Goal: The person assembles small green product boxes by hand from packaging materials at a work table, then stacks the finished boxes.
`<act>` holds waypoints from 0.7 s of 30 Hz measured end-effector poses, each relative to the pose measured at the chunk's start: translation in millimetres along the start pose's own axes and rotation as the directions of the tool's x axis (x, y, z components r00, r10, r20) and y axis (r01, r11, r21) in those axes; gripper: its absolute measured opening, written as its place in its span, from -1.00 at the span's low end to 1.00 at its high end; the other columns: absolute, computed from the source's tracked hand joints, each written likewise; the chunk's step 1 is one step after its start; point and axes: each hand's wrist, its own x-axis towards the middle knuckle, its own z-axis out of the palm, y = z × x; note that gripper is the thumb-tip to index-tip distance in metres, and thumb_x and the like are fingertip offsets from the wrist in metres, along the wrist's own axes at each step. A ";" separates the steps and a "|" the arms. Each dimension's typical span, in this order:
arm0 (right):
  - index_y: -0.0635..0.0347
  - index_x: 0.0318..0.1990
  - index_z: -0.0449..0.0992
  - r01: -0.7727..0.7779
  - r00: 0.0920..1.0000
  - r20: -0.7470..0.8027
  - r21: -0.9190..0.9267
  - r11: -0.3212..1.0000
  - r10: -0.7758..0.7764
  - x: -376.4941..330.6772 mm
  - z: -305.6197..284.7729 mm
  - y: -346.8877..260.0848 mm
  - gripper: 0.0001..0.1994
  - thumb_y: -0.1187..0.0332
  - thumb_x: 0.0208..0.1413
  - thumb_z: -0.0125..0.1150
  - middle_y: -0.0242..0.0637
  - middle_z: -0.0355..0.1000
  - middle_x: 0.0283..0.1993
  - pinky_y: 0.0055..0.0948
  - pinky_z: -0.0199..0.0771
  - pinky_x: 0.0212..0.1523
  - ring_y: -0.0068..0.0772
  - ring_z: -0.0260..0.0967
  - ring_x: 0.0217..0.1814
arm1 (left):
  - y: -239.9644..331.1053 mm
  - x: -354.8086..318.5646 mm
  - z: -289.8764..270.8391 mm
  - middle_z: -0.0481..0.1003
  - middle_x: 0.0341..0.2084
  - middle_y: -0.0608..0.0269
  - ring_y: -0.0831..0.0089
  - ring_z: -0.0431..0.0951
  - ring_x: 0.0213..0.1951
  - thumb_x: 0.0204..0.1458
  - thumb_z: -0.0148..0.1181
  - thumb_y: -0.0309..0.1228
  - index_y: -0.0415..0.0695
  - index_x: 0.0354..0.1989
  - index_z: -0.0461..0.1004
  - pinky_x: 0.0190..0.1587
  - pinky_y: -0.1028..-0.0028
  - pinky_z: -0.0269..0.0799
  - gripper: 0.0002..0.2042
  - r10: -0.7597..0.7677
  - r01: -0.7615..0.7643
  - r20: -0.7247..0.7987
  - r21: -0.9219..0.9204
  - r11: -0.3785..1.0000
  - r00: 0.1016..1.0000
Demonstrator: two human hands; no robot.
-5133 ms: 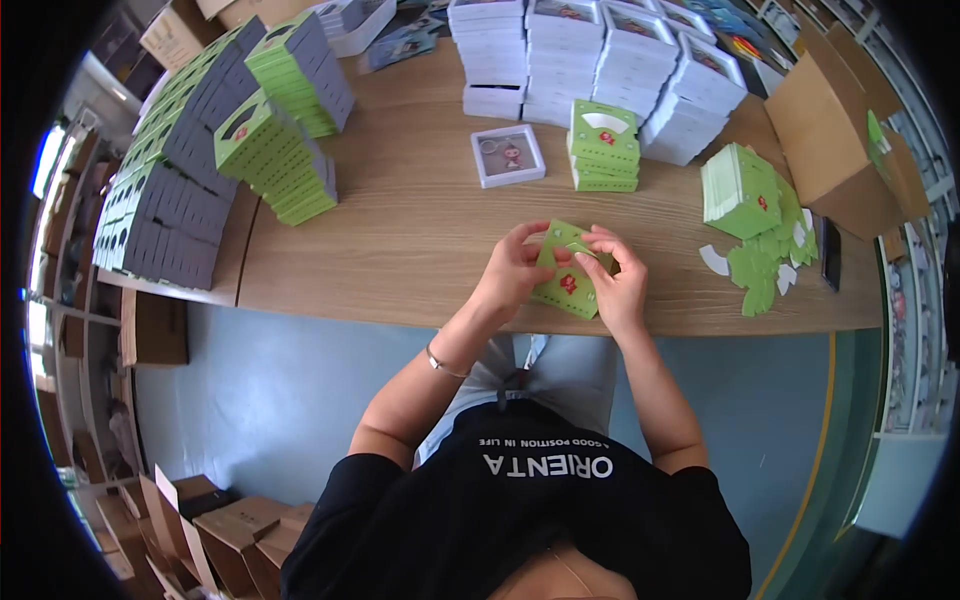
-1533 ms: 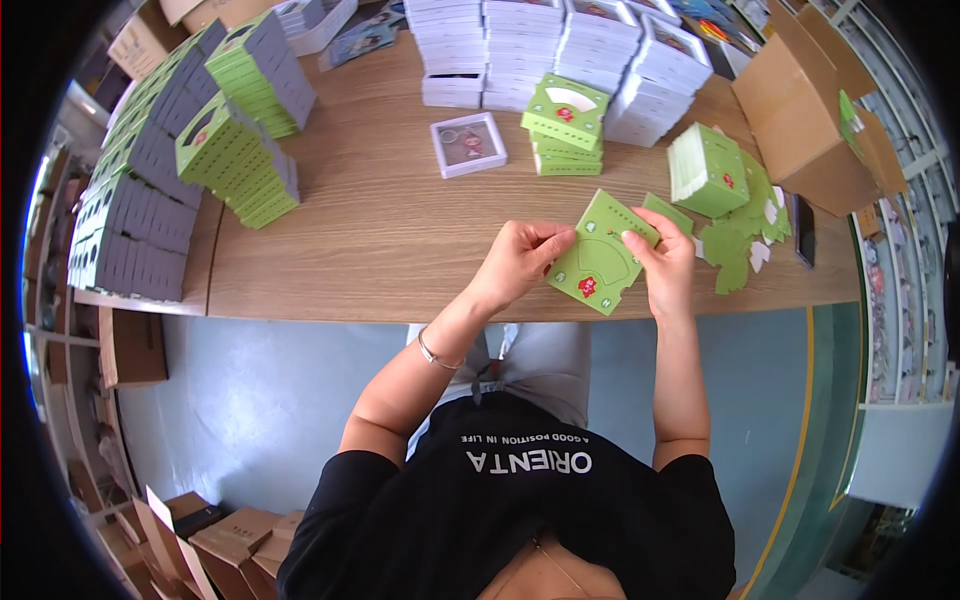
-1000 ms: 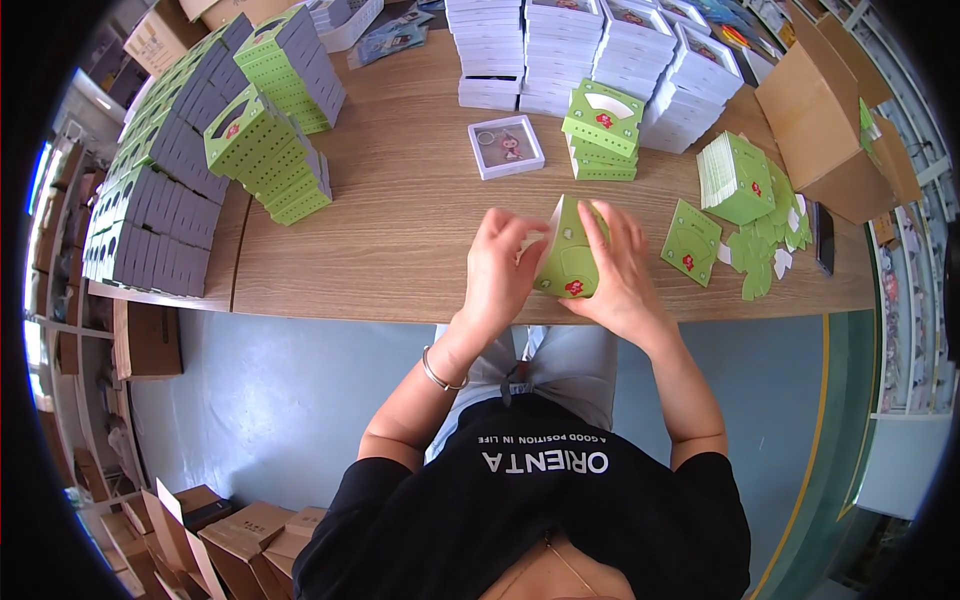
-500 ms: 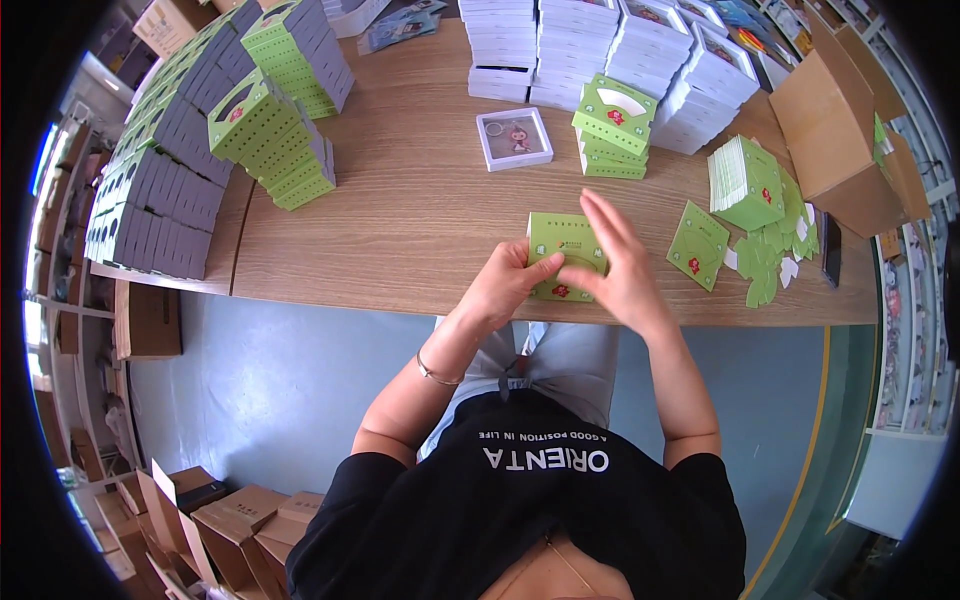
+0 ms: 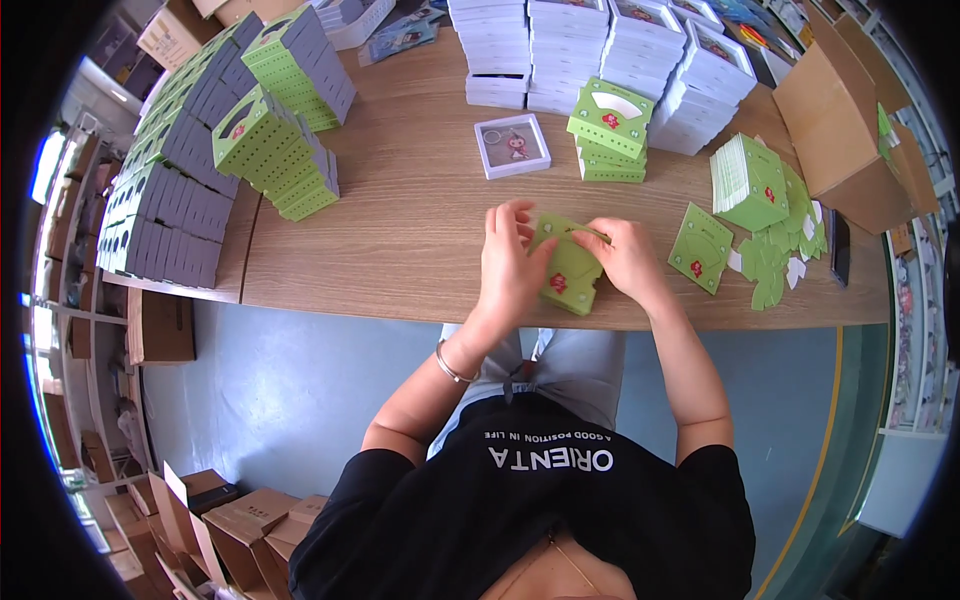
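Just above the table's front edge, I hold a green printed card sleeve between both hands. My left hand is closed on its left side, thumb on the face and fingers curled at the far edge. At the upper right edge, my right hand pinches the sleeve with thumb and fingers. The sleeve sits tilted, and its far side is partly hidden by my fingers. Beyond my hands lies a white-framed clear case with a keychain figure inside. A short stack of green-sleeved boxes stands to its right.
Flat green sleeves stand bundled at the right, beside one loose sleeve and green scraps. White boxes are piled at the back. Green-and-grey boxes fill the left. An open carton and a phone are at right.
My left hand has shifted from the sleeve's near left to its far left edge. My right hand has lowered and closed on the upper right edge. The sleeve has turned and tilted.
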 end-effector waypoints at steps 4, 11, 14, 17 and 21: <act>0.35 -0.39 0.53 0.071 0.996 0.067 -0.118 0.991 -0.063 15.6 9.3 32.8 -0.76 0.28 0.02 0.22 0.07 0.39 -0.35 -0.08 0.35 -0.27 0.13 0.38 -0.26 | -11.0 -15.9 4.0 0.30 0.04 -0.12 -0.01 0.29 0.10 -0.10 0.25 -0.32 -0.34 0.13 0.19 0.22 0.12 0.12 -0.38 0.435 -0.527 0.306 0.593 0.609 0.847; 0.31 -0.22 0.50 -0.011 1.000 0.022 -0.073 0.997 0.013 10.8 -0.8 33.0 -0.85 0.54 0.03 0.10 -0.14 0.47 -0.23 -0.32 0.39 -0.19 -0.30 0.44 -0.21 | -17.5 -12.6 32.9 0.07 0.27 -0.22 0.01 0.05 0.33 0.03 0.02 0.08 -0.36 0.30 -0.01 0.32 0.08 -0.09 -0.17 0.309 -0.518 0.422 0.600 0.609 0.852; 0.28 -0.03 0.43 0.112 0.978 -0.153 -0.182 0.977 -0.141 -9.7 10.3 15.2 -0.74 0.49 0.10 0.05 -0.07 0.35 0.05 -0.25 0.31 0.04 -0.15 0.33 0.06 | -22.0 -9.7 35.9 0.07 0.27 -0.23 0.00 0.03 0.33 0.06 -0.01 0.01 -0.35 0.28 0.04 0.33 0.08 -0.11 -0.25 0.278 -0.506 0.435 0.600 0.620 0.857; 0.34 0.20 0.23 0.129 0.971 -0.198 -0.038 0.991 -0.134 -32.3 33.5 14.8 -0.59 0.40 0.23 -0.07 0.04 0.17 0.26 -0.18 0.14 0.26 0.01 0.14 0.29 | -28.9 -6.9 39.3 0.05 0.28 -0.23 -0.01 -0.01 0.34 0.05 -0.06 -0.07 -0.36 0.25 0.11 0.34 0.08 -0.16 -0.32 0.346 -0.547 0.428 0.581 0.603 0.835; 0.39 0.23 0.16 0.152 0.973 -0.110 -0.357 0.922 -0.203 -39.6 49.7 8.5 -0.54 0.28 0.26 -0.10 0.07 0.09 0.31 -0.07 -0.01 0.34 0.08 0.00 0.37 | -29.4 -9.2 26.0 0.23 0.11 -0.20 -0.02 0.24 0.18 -0.09 0.05 -0.52 -0.32 0.19 0.20 0.21 0.21 0.21 -0.44 0.240 -0.245 0.049 0.233 0.941 0.970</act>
